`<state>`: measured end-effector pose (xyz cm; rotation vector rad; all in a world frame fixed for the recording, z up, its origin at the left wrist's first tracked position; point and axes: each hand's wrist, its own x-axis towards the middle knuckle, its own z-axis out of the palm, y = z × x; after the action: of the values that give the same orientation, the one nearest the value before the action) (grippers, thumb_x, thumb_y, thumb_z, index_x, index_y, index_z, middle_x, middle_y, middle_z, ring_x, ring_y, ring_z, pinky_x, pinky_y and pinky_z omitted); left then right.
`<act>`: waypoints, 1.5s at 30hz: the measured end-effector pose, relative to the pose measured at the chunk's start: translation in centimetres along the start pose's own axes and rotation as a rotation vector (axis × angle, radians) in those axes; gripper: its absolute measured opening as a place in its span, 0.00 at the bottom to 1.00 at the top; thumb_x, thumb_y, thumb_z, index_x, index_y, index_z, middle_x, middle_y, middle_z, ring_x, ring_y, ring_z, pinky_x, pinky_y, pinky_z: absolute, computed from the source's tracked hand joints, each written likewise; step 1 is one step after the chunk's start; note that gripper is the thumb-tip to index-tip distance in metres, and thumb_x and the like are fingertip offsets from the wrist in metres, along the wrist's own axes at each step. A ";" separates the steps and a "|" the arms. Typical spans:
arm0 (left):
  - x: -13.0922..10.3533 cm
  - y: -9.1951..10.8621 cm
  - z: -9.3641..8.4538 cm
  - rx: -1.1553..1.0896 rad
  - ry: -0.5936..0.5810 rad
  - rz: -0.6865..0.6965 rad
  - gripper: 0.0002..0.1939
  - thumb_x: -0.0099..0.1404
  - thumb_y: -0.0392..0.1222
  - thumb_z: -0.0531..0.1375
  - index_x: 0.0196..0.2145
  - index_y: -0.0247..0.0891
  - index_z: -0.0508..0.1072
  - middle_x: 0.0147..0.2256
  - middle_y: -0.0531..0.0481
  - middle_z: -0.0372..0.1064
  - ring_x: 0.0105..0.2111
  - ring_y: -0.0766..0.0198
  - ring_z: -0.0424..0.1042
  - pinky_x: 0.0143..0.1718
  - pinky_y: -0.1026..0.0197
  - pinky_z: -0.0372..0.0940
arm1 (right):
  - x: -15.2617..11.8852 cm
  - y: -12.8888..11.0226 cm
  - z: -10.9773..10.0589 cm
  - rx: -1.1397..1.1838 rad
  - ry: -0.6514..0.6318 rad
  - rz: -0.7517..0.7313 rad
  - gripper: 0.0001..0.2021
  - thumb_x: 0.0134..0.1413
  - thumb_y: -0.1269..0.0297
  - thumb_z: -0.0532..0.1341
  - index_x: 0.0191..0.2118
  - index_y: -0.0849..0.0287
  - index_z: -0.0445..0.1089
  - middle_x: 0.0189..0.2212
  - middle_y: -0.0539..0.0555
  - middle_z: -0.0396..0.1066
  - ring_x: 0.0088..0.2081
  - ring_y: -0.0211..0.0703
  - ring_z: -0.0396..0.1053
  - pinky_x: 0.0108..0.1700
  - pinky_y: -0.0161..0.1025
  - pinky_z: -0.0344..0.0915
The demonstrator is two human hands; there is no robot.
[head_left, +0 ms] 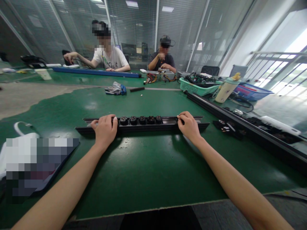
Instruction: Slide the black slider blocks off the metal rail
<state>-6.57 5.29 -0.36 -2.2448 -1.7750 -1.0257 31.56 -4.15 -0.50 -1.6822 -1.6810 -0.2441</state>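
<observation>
A long black channel-shaped rail (148,128) lies crosswise on the green table in front of me. Several round black socket modules (142,120) sit in a row inside its middle part. My left hand (105,127) is closed over the row's left end, with its fingers wrapped on the rail and a black module partly hidden beneath them. Near the rail's right part, my right hand (188,125) pinches a small dark piece at the channel's edge, mostly covered by the fingers. Between this hand and the row, a stretch of bare metallic channel (169,121) shows.
A long black rail (240,127) runs diagonally at the right, beside loose black parts (227,126). Behind it are a green basket (196,88), a cream bottle (225,90) and a blue basket (254,92). Gray cloth gloves (116,88) lie farther back. Two people sit across the table.
</observation>
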 end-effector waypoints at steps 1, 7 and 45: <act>0.0 0.0 0.0 -0.002 0.003 0.000 0.24 0.78 0.51 0.44 0.53 0.38 0.75 0.56 0.33 0.78 0.59 0.43 0.72 0.62 0.38 0.52 | 0.0 0.0 0.0 0.000 0.002 0.000 0.13 0.65 0.70 0.56 0.41 0.60 0.80 0.49 0.65 0.76 0.51 0.56 0.75 0.53 0.51 0.73; 0.0 0.1 -0.1 0.010 -0.014 -0.007 0.24 0.78 0.50 0.44 0.54 0.39 0.75 0.56 0.33 0.78 0.60 0.43 0.72 0.63 0.38 0.52 | 0.1 0.3 -0.1 -0.003 0.004 0.012 0.13 0.64 0.70 0.56 0.39 0.58 0.79 0.49 0.64 0.76 0.50 0.56 0.75 0.52 0.52 0.73; 0.0 0.3 -0.3 0.001 -0.023 -0.015 0.23 0.78 0.50 0.45 0.53 0.39 0.75 0.56 0.33 0.78 0.60 0.41 0.71 0.63 0.37 0.51 | 0.3 0.7 -0.7 -0.069 -0.017 0.100 0.14 0.65 0.69 0.54 0.37 0.57 0.79 0.49 0.63 0.75 0.48 0.55 0.73 0.50 0.51 0.72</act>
<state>-6.40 5.01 -0.03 -2.2552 -1.8034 -1.0055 32.45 -4.29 -0.06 -1.8179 -1.6115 -0.2430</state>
